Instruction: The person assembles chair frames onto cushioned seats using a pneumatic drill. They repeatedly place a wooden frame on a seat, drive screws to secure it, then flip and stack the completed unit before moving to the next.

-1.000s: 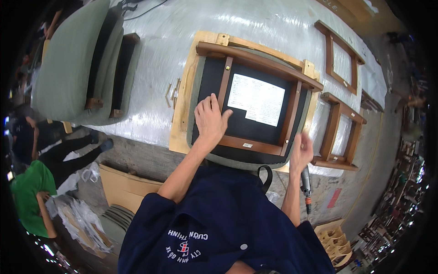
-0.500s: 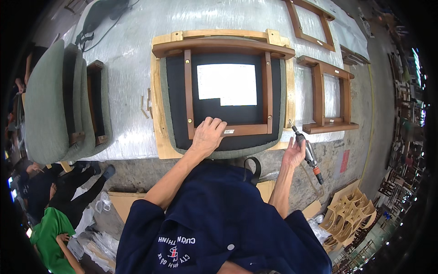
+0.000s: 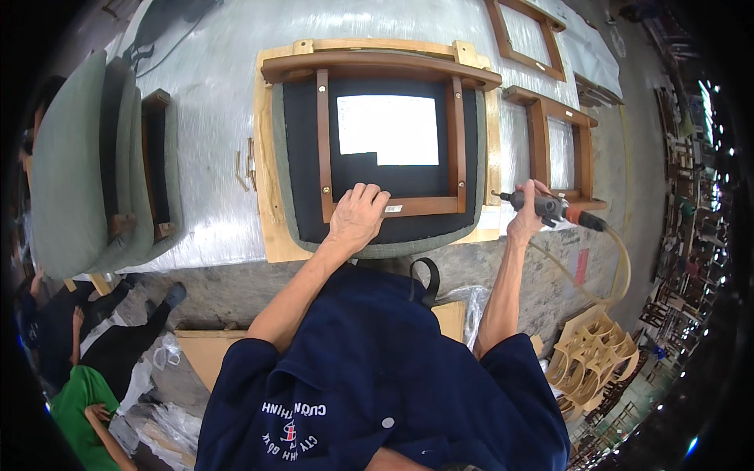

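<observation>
An upside-down seat cushion (image 3: 302, 157), grey-green with a black underside, lies before me, with a brown wooden frame (image 3: 457, 141) on top of it. Screw heads show along the frame's side rails, and a white sheet (image 3: 387, 129) sits inside it. My left hand (image 3: 359, 213) is closed over the frame's near rail, towards its left corner. To the right of the cushion, my right hand (image 3: 530, 210) grips a power screwdriver (image 3: 550, 207) with a hose at its back end. The tool lies level, its tip pointing left, apart from the frame's screws.
A light wooden jig (image 3: 267, 188) surrounds the cushion on the plastic-covered table (image 3: 216, 212). Loose bolts (image 3: 241, 173) lie left of it. Upholstered seats (image 3: 67, 173) stand at the left, more brown frames (image 3: 538, 141) at the right. A person in green (image 3: 82, 408) is at lower left.
My right hand has raised the screwdriver and turned it from steeply slanted to nearly level, tip leftward. My left hand keeps its hold on the rail. The whole view has shifted slightly.
</observation>
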`<state>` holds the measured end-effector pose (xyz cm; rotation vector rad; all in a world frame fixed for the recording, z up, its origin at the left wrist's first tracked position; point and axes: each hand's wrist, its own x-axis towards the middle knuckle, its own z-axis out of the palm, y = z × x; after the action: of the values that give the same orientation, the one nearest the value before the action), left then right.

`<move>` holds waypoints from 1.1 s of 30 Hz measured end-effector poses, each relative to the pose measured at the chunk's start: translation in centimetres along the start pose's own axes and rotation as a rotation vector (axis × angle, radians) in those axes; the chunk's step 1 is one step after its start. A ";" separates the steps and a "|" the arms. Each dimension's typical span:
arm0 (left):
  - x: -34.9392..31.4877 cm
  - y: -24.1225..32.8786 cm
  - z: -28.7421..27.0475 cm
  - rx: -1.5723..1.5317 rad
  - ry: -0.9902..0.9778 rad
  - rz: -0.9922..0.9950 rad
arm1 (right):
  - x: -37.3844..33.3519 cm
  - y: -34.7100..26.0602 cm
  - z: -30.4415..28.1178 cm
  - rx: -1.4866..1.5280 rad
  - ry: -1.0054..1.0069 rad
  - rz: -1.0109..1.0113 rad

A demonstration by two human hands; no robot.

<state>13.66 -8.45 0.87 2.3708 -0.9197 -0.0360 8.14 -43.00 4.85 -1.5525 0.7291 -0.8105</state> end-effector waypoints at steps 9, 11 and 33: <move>-0.3 -0.1 0.2 -0.013 0.039 0.012 | -3.8 -5.2 3.5 0.131 -0.117 -0.062; -0.4 -0.2 0.3 -0.010 0.043 0.013 | -4.1 -4.8 4.3 0.120 -0.125 -0.065; -0.6 -0.4 1.0 -0.011 0.035 0.003 | -4.0 -4.6 6.7 -0.013 -0.227 -0.044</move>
<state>13.20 -8.34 -0.23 2.3525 -0.9048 0.0017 11.41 -35.38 8.48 -1.6455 0.5369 -0.6495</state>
